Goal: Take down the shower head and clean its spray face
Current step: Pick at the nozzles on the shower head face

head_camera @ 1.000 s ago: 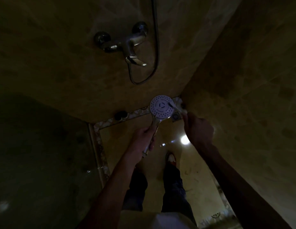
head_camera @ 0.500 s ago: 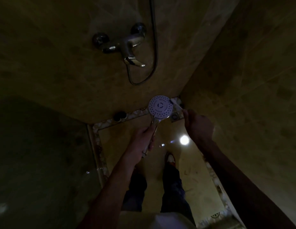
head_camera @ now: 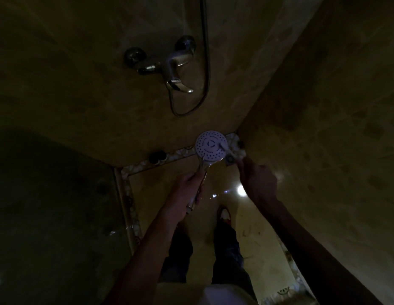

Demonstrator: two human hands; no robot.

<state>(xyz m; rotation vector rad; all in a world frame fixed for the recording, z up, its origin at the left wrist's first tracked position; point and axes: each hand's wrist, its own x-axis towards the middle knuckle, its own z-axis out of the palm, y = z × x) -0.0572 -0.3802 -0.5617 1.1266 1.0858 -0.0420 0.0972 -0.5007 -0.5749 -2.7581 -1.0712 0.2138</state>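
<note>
The room is very dim. A round white shower head [head_camera: 210,145] with a dotted spray face points up toward me, above the far corner of the shower floor. My left hand [head_camera: 185,190] grips its chrome handle from below. My right hand [head_camera: 256,179] is closed on a thin pale brush [head_camera: 224,149] whose tip rests on the right edge of the spray face. The dark hose [head_camera: 206,62] loops down the back wall from the top of the frame.
A chrome mixer tap [head_camera: 169,64] juts from the tiled back wall. A tiled wall [head_camera: 323,128] stands close on the right and a glass panel [head_camera: 48,205] on the left. A small dark object [head_camera: 156,156] sits on the mosaic border. My legs [head_camera: 224,249] stand on the wet floor.
The brush tip shifted slightly across the right side of the spray face, and the shower head tilted a little. Both hands stay in nearly the same place.
</note>
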